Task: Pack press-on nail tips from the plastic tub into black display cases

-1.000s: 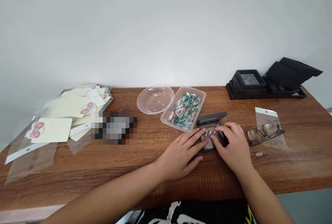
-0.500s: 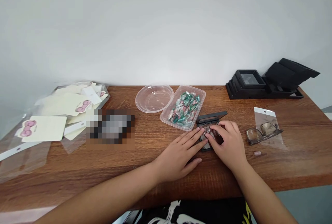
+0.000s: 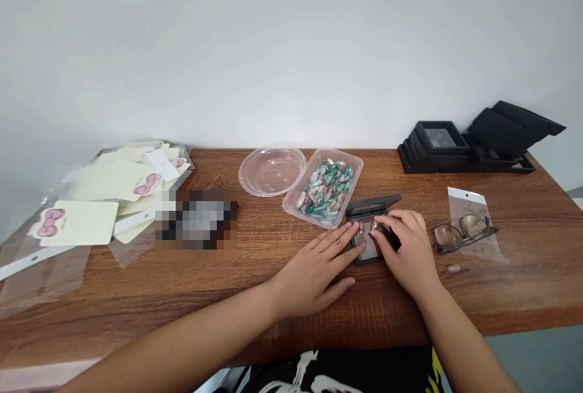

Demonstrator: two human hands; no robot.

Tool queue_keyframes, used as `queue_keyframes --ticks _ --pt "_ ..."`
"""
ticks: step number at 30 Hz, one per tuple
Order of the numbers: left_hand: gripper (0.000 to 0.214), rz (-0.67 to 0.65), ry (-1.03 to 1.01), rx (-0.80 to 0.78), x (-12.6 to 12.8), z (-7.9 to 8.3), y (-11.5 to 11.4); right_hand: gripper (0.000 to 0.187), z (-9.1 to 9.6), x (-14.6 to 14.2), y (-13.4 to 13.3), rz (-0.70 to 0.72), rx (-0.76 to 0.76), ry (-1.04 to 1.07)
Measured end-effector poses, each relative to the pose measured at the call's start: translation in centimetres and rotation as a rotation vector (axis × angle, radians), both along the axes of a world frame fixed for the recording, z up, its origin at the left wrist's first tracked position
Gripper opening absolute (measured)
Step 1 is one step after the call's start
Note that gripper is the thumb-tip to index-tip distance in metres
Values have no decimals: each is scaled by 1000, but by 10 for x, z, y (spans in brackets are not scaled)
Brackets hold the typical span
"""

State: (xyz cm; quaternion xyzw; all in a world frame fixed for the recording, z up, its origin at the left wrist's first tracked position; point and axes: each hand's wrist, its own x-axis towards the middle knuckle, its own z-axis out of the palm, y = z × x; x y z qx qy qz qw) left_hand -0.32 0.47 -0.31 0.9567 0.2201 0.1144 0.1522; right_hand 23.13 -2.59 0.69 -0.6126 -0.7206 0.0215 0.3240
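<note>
A small black hinged box [image 3: 373, 252] lies open on the wooden table, its lid tilted back. My right hand [image 3: 407, 250] pinches a glossy, nail-shaped piece [image 3: 376, 225] between thumb and fingertips over the box. Another shiny piece [image 3: 361, 229] sits inside, close to the fingertips of my left hand [image 3: 314, 271]. That left hand lies flat with its fingers spread, the tips on the box's left edge. Behind the box, a clear rectangular tub [image 3: 291, 203] holds many green, pink and silvery pieces. One pinkish piece [image 3: 453, 268] lies loose on the table to the right.
Eyeglasses [image 3: 464, 235] rest on a clear bag at the right. Stacked black boxes [image 3: 437, 156] stand at the back right. A round clear lid [image 3: 272, 171] touches the tub. Cards with pink bows [image 3: 82, 223] and clear bags pile up at the left, near a blurred-out dark object [image 3: 198, 220].
My right hand has shifted slightly right, carrying its piece away from the left fingertips, so the two pieces show apart and more of the box's inside is visible. My left hand stays in place.
</note>
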Motion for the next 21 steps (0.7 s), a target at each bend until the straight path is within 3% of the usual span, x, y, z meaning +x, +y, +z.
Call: queue_keyframes --ticks 10,16,21 --pt "66 9 -10 -38 -1 -1 0 13 30 -12 -10 0 231 264" --pt "61 1 18 -45 -1 0 0 38 53 -14 -21 38 448 350" --pt "61 -1 29 -53 -2 2 0 40 69 -15 -18 34 548 289"
